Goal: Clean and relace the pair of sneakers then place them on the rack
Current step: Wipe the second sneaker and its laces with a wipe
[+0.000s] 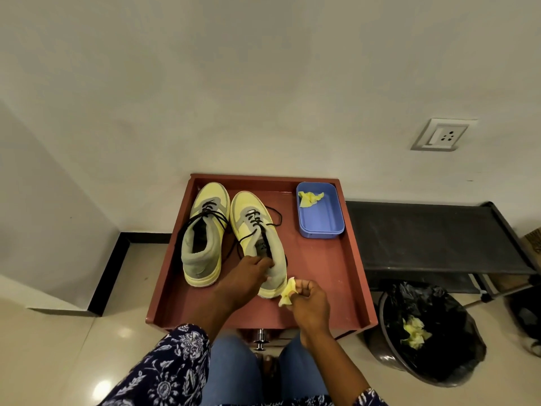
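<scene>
Two yellow and grey sneakers with loose black laces stand side by side on a red-brown tray table. The left sneaker stands alone, untouched. My left hand grips the right sneaker at its heel collar, fingers curled into the opening. My right hand pinches a crumpled yellow wipe right beside that sneaker's heel. A black rack stands low to the right of the table.
A blue plastic tub holding another yellow wipe sits at the table's back right corner. A bin lined with a black bag, with used yellow wipes inside, stands on the floor at the right. The wall carries a socket.
</scene>
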Tool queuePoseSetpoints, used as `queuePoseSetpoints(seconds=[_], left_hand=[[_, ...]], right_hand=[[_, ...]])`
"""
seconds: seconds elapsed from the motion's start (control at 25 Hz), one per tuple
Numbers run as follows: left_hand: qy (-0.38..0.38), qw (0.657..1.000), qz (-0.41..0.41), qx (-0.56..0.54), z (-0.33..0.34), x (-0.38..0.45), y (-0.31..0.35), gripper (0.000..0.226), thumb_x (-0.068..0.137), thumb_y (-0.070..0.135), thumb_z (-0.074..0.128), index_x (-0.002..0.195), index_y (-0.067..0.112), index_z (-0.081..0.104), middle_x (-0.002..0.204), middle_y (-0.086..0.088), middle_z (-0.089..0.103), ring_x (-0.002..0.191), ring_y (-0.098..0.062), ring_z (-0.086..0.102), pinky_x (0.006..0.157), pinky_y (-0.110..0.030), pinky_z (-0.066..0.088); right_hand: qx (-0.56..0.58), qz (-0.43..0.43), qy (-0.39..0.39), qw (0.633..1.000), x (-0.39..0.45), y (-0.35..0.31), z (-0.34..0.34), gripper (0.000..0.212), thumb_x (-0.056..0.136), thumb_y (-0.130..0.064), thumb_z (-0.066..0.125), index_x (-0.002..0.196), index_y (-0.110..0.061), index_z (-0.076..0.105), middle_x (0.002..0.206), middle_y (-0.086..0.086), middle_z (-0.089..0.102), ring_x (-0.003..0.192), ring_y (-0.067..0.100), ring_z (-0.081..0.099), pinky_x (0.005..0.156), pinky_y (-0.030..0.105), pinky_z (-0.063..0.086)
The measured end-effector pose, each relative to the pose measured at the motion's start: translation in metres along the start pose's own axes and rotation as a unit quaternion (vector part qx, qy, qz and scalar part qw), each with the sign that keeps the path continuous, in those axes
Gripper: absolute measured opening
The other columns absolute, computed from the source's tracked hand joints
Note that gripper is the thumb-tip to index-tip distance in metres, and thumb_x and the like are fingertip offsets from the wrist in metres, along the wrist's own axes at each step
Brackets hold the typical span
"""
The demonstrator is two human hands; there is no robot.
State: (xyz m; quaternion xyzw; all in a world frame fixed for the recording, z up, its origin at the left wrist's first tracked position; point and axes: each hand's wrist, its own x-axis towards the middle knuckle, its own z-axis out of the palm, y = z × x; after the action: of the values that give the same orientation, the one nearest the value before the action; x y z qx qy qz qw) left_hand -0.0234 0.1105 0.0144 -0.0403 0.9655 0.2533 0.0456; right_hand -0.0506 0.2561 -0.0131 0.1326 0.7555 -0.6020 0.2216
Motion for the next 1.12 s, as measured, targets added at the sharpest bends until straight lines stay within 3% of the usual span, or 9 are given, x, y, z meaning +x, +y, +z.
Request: queuePoseSetpoints(seconds=[0.24, 0.36, 0.48, 0.6, 0.68, 0.76, 0.92, 1.12], left_hand=[[0.004, 0.993, -0.069, -0.097, -0.009, 0.006, 0.007, 0.022, 0.091, 0.012, 0.054, 0.085, -0.007, 0.062, 0.087, -0.026, 0.064, 0.074, -0.028, 0.053, 0.061, -0.022, 0.025], [-0.004, 0.991, -0.101, -0.091, -0.009, 0.009, 0.007, 0.027, 0.093, 0.016, 0.050, 0.098, -0.006, 0.064, 0.098, -0.026, 0.065, 0.091, -0.033, 0.059, 0.069, -0.030, 0.033], [-0.011, 0.989, -0.112, -0.094, -0.008, 0.013, 0.003, 0.031, 0.094, 0.020, 0.049, 0.115, 0.001, 0.063, 0.117, -0.019, 0.064, 0.112, -0.030, 0.056, 0.088, -0.026, 0.038], [-0.031, 0.986, -0.124, -0.108, -0.008, 0.017, -0.003, 0.032, 0.094, 0.023, 0.051, 0.119, 0.007, 0.062, 0.123, -0.014, 0.062, 0.117, -0.026, 0.054, 0.094, -0.024, 0.039], [-0.045, 0.983, -0.130, -0.118, -0.008, 0.019, -0.007, 0.031, 0.093, 0.023, 0.052, 0.117, 0.007, 0.063, 0.122, -0.013, 0.063, 0.116, -0.025, 0.055, 0.090, -0.019, 0.037], [-0.055, 0.982, -0.130, -0.128, -0.008, 0.019, -0.008, 0.031, 0.093, 0.022, 0.052, 0.117, 0.006, 0.063, 0.122, -0.012, 0.063, 0.116, -0.022, 0.055, 0.085, -0.015, 0.035], [-0.060, 0.980, -0.122, -0.143, -0.009, 0.019, -0.010, 0.032, 0.093, 0.021, 0.053, 0.119, 0.005, 0.062, 0.125, -0.011, 0.062, 0.120, -0.020, 0.053, 0.094, -0.020, 0.038], [-0.059, 0.980, -0.121, -0.144, -0.010, 0.018, -0.012, 0.031, 0.092, 0.021, 0.054, 0.118, 0.006, 0.062, 0.122, -0.011, 0.063, 0.117, -0.020, 0.055, 0.092, -0.020, 0.039]], right_hand=[[-0.030, -0.031, 0.041, 0.998, -0.002, -0.013, 0.029, 0.017, 0.080, -0.003, 0.064, 0.088, -0.017, 0.057, 0.096, 0.005, 0.066, 0.088, 0.021, 0.063, 0.082, 0.035, 0.054], [-0.010, -0.026, 0.050, 0.998, -0.005, -0.011, 0.048, 0.021, 0.078, -0.010, 0.071, 0.075, -0.020, 0.052, 0.091, 0.006, 0.065, 0.084, 0.023, 0.063, 0.080, 0.040, 0.055], [-0.040, -0.039, 0.066, 0.996, -0.007, -0.004, 0.055, 0.017, 0.078, -0.005, 0.069, 0.073, -0.014, 0.055, 0.089, 0.008, 0.065, 0.081, 0.022, 0.059, 0.074, 0.028, 0.049], [-0.050, -0.054, 0.089, 0.993, -0.006, 0.001, 0.059, 0.016, 0.076, -0.004, 0.070, 0.072, -0.013, 0.057, 0.086, 0.010, 0.067, 0.077, 0.020, 0.058, 0.068, 0.021, 0.040], [-0.056, -0.038, 0.083, 0.994, -0.004, 0.005, 0.054, 0.021, 0.075, -0.002, 0.070, 0.067, -0.015, 0.055, 0.082, 0.007, 0.066, 0.076, 0.019, 0.058, 0.064, 0.020, 0.040], [-0.055, -0.001, 0.077, 0.996, 0.002, 0.011, 0.044, 0.028, 0.074, -0.001, 0.069, 0.060, -0.019, 0.053, 0.078, 0.004, 0.064, 0.076, 0.020, 0.058, 0.065, 0.022, 0.044], [0.017, 0.059, 0.049, 0.997, 0.013, 0.012, 0.034, 0.024, 0.069, 0.001, 0.074, 0.061, -0.016, 0.059, 0.078, 0.008, 0.069, 0.076, 0.023, 0.063, 0.078, 0.042, 0.057], [0.092, 0.011, 0.020, 0.995, 0.008, 0.006, 0.038, 0.019, 0.070, -0.003, 0.075, 0.066, -0.017, 0.064, 0.079, 0.009, 0.070, 0.076, 0.023, 0.064, 0.079, 0.048, 0.057]])
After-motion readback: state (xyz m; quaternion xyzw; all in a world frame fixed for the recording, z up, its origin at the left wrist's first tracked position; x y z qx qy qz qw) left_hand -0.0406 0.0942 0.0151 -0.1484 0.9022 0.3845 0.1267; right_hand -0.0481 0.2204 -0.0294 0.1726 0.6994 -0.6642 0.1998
